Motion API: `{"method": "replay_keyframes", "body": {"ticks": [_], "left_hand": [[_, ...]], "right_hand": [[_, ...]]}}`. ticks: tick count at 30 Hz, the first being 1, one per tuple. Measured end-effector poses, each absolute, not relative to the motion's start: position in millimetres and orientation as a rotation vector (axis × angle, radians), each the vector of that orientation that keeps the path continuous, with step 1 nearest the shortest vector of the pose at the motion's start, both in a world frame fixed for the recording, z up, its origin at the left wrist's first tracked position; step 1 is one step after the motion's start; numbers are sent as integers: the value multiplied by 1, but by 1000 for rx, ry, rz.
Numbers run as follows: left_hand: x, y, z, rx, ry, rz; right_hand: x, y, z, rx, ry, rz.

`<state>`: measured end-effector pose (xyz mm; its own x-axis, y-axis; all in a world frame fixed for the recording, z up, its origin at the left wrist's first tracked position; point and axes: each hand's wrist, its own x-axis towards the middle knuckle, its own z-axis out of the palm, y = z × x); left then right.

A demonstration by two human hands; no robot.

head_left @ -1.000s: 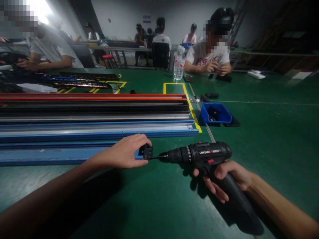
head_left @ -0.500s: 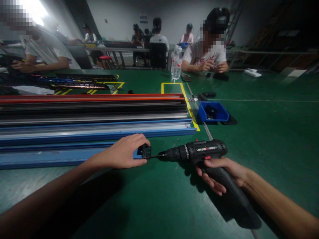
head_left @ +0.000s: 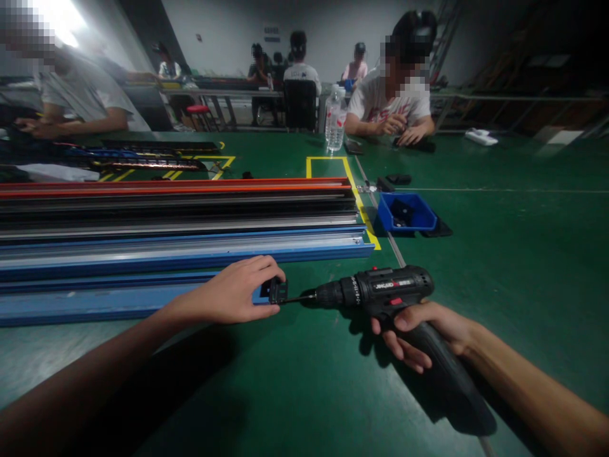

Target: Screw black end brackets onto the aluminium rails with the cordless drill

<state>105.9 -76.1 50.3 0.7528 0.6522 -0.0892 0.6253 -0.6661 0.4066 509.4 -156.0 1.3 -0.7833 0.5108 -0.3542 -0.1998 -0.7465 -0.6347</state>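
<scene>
My left hand [head_left: 242, 289] is closed around the end of a blue metal profile [head_left: 95, 300], thumb below and fingers over the top. A black end cap [head_left: 278, 291] sits at that end, between thumb and fingers. From the right, my right hand [head_left: 413, 333] grips a black cordless drill [head_left: 387, 289] by its handle, the drill lying level above the green table. Its long thin bit [head_left: 299, 298] points left and its tip meets the end cap; whether a screw is there is too small to tell.
Orange, black and blue profiles [head_left: 190, 251] lie side by side beyond my left hand. A blue bin [head_left: 409, 222] holds black parts. Water bottles [head_left: 335, 120] stand farther back. A co-worker [head_left: 390, 114] sits across the green table [head_left: 514, 266]; another person [head_left: 90, 101] is at left.
My hands, the drill and the end cap keep nearly the same positions. My right thumb has slid slightly down on the drill. The co-worker across has lowered their hands toward the table.
</scene>
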Motion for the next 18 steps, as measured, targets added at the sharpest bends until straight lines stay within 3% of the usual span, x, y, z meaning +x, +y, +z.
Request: {"method": "replay_keyframes", "body": {"ticks": [18], "left_hand": [[104, -75, 49, 2549, 965, 98]], "right_hand": [[510, -157, 3, -775, -834, 2515]]}}
